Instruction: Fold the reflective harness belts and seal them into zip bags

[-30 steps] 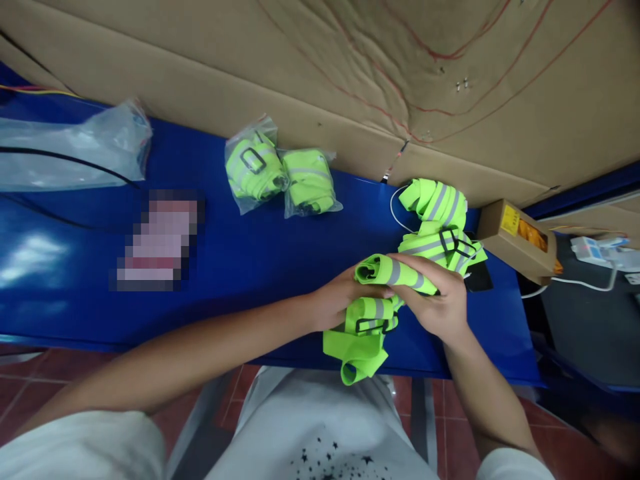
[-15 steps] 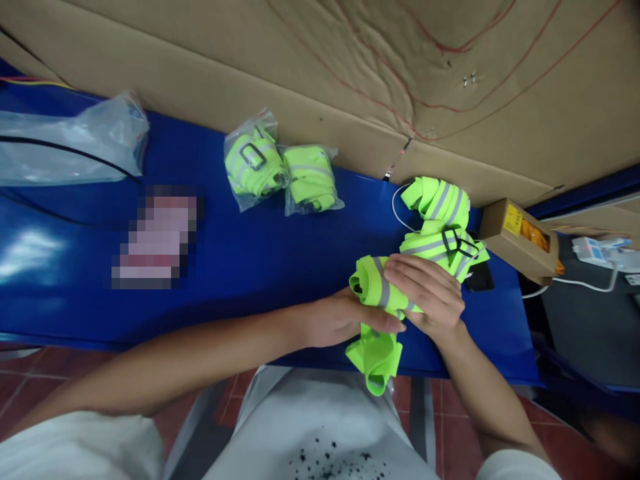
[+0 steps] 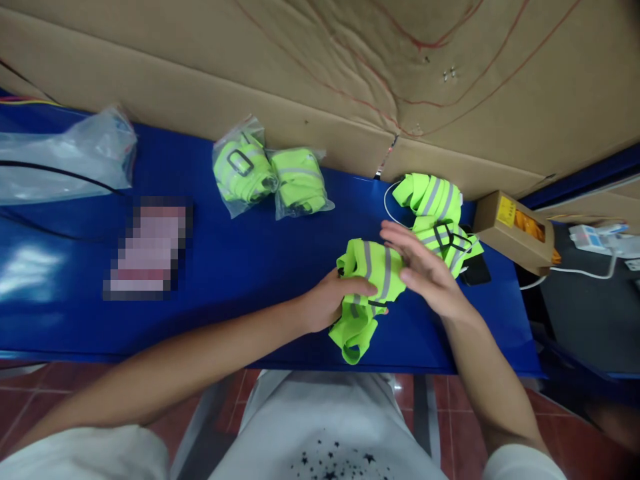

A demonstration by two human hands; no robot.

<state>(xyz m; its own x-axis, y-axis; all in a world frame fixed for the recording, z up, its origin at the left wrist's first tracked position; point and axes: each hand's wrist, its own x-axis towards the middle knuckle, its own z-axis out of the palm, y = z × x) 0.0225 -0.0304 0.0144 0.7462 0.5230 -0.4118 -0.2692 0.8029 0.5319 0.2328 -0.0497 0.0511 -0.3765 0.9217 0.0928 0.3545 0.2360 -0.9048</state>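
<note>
webbing roll [image 3: 377, 260] lies in left grip [image 3: 327, 303], beneath the thumb [image 3: 361, 287]

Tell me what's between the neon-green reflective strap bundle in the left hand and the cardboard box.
The head view shows the open right hand nearest the held bundle, then loose reflective straps beside the box.

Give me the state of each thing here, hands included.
Left hand, closed on the held strap.
Held strap, bundled, with a loop hanging loose.
Right hand, open beside the held strap; contact unclear.
Leftmost bagged strap, coiled inside clear plastic.
Other bagged strap, likewise coiled and bagged.
Unbagged straps, bundled.
Cardboard box, orange contents showing.
Large plastic bag, lying wrinkled.
Pixelated item, cannot tell.
</note>
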